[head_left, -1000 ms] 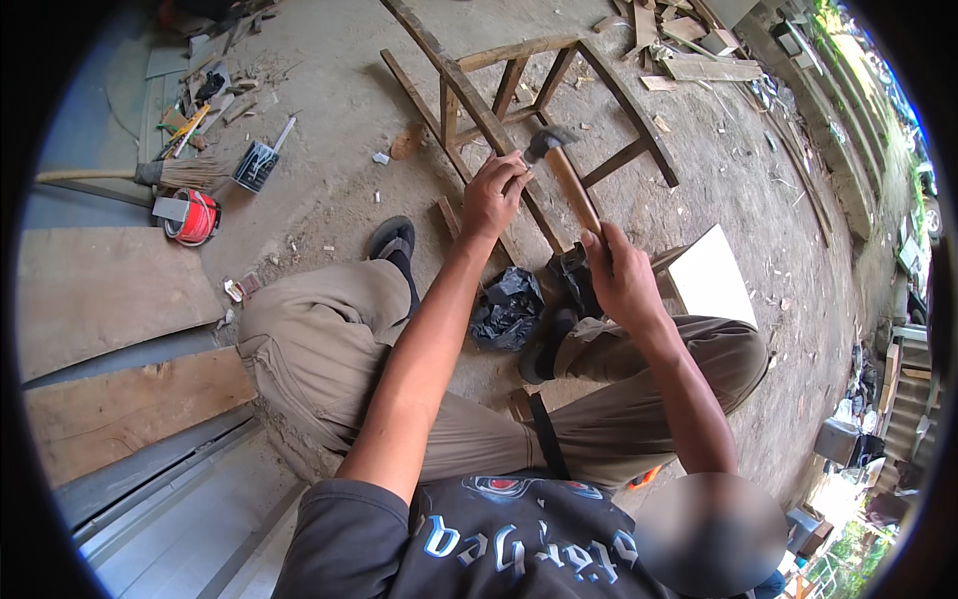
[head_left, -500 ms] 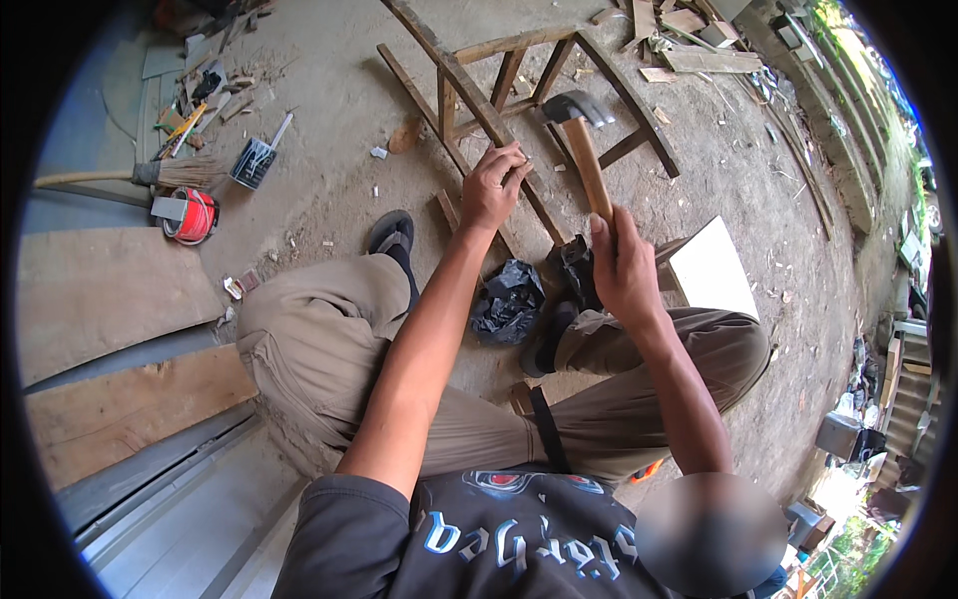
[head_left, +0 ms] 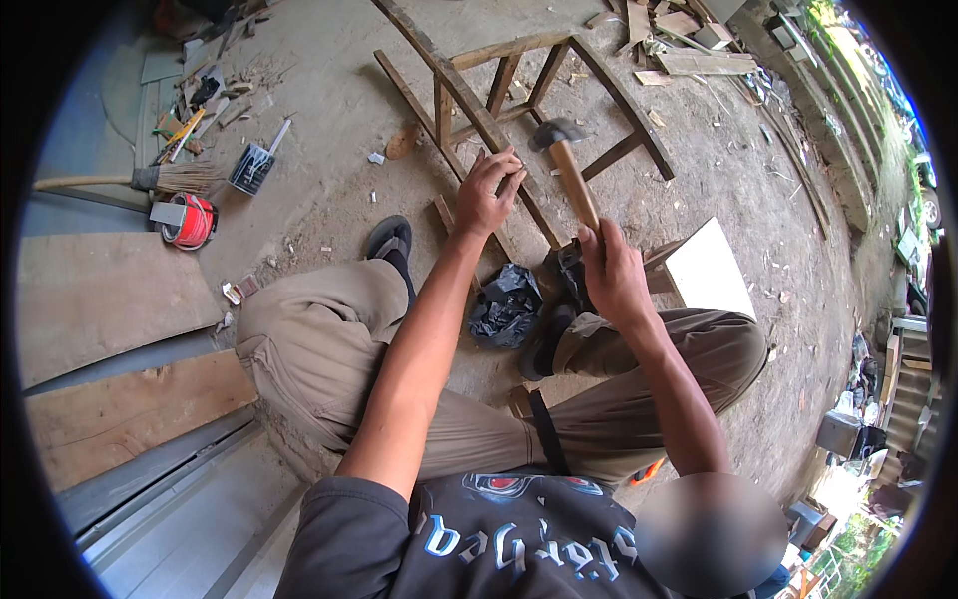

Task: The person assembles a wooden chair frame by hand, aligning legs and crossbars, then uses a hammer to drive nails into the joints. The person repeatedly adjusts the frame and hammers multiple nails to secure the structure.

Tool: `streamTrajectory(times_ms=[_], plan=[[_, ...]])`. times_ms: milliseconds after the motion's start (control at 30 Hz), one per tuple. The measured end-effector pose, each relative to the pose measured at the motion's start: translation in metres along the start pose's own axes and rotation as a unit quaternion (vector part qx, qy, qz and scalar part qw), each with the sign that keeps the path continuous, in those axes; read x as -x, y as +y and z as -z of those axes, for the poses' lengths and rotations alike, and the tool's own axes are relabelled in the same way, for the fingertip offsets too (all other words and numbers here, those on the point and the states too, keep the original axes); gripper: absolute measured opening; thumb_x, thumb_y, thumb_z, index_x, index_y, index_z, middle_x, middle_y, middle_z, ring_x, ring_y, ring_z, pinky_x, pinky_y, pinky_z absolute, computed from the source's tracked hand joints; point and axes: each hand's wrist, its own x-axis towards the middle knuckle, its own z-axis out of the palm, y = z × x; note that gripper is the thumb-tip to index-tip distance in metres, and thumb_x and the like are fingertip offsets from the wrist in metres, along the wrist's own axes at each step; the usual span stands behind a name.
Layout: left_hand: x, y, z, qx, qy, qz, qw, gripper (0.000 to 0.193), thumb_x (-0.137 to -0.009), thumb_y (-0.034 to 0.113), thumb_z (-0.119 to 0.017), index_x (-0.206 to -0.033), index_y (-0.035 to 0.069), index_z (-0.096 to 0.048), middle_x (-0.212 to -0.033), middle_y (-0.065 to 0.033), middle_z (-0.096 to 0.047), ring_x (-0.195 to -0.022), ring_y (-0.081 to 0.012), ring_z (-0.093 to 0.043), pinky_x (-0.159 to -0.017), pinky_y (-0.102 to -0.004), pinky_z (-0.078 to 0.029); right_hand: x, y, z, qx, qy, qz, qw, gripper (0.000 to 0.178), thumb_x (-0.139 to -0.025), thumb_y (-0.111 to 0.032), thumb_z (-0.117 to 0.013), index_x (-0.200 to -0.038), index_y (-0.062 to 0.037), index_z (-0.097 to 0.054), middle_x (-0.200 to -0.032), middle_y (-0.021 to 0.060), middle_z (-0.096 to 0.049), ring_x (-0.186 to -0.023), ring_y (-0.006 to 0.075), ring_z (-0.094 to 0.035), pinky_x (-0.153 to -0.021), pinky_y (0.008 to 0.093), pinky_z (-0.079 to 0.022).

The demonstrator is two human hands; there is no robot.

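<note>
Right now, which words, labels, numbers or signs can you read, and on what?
Black T-shirt: pale, blue-edged lettering, large enough to see; I'm not copying it out.
Hammer: no lettering visible.
Red container: any print too small to read.
Dark square container: pale marks, unreadable.

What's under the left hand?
A long wooden rail passes under the fingers of the left hand, showing on both sides. The stretch beneath is covered; whether the fingertips pinch something small can't be made out.

Dusty floor spreads before me, scrap wood beyond, bright daylight on the greenery rightward.
</note>
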Motion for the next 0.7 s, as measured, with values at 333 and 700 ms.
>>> streamTrajectory(times_ms=[333,700], plan=[[-0.013,0.005,0.026,-0.067,-0.103,-0.069,0.99,0.02,-0.082,0.014,-0.057,-0.099,0.01,-0.066,-0.11,-0.0061,-0.067,-0.112,-0.0247,-0.06,-0.097,-0.0441,-0.041,0.008,0.012,-0.007,-0.005,0.017,-0.037,0.999,0.021,-0.098,-0.019,-0.055,-0.106,-0.0009,-0.051,-0.072,0.0249,-0.062,-0.069,0.0458,-0.063,-0.058,0.0498,-0.045],[-0.087,-0.003,0.042,-0.175,-0.333,-0.226,0.899,0.024,-0.088,0.024,-0.055,-0.103,0.014,-0.07,-0.108,-0.0072,-0.06,-0.105,-0.0243,-0.056,-0.091,-0.0403,-0.039,0.008,-0.003,0.003,-0.044,0.017,-0.025,0.999,0.022,-0.098,-0.02,-0.055,-0.107,-0.0005,-0.051,-0.069,0.0232,-0.059,-0.064,0.0432,-0.062,-0.056,0.0469,-0.044]])
